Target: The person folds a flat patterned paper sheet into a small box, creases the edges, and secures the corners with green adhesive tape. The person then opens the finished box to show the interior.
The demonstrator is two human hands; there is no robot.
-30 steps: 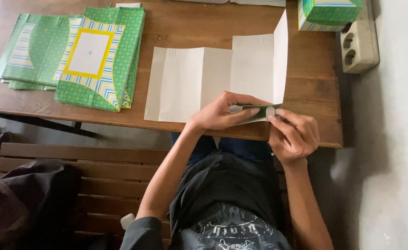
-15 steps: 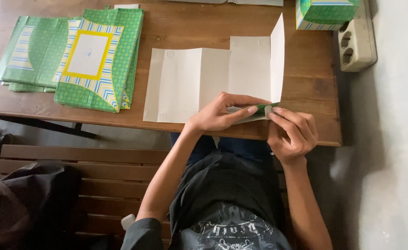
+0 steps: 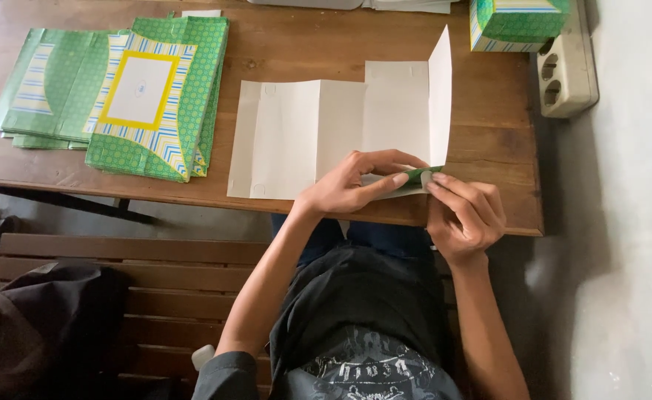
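A flat cardboard box blank lies white side up on the wooden table, its right panel standing upright. My left hand presses on the blank's near right corner, fingers curled over a small flap that shows its green printed side. My right hand pinches the same flap from the right, at the table's near edge.
A stack of flat green patterned box blanks lies at the table's left. A folded green box stands at the far right, beside a white power strip. A wooden bench with a dark bag is below.
The hands and flap are in nearly the same pose; the view has shifted slightly and the fingers have crept a little along the flap.
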